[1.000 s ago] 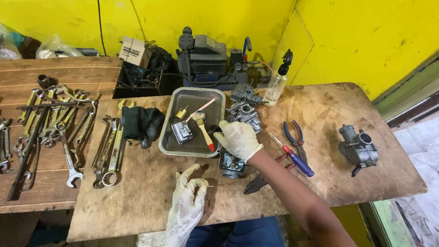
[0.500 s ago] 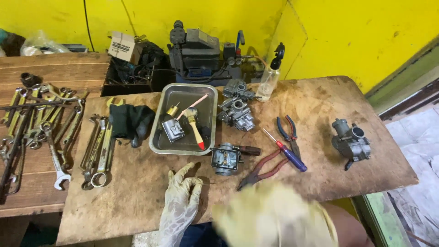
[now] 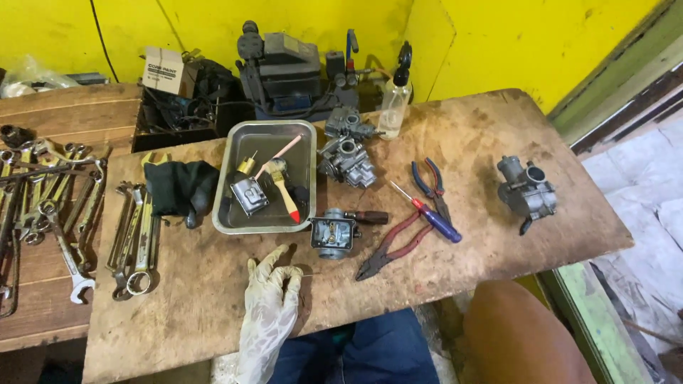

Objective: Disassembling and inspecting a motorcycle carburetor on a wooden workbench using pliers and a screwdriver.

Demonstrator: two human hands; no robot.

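My left hand [image 3: 270,299], in a white glove, lies flat on the wooden table [image 3: 199,284] near its front edge, fingers apart and holding nothing. Just beyond its fingertips sits a small carburetor body [image 3: 331,233] with a dark-handled screwdriver [image 3: 366,217] beside it. Behind those stands a metal tray [image 3: 231,153] holding a red-handled brush [image 3: 284,195], a small metal cover [image 3: 249,193] and a brass piece. My right hand is out of view; only a bare arm [image 3: 519,334] shows at the bottom right.
Two carburetors [image 3: 346,160] lie behind the tray's right side, another [image 3: 526,188] at far right. Red pliers [image 3: 391,245], blue pliers [image 3: 430,185] and a blue screwdriver [image 3: 434,220] lie mid-table. A black cloth [image 3: 178,188], wrenches [image 3: 135,235] and a spray bottle [image 3: 395,99] are also here.
My right hand, which was over the small carburetor body beside the tray, has pulled back toward me and left the view. The left hand stays flat on the table.
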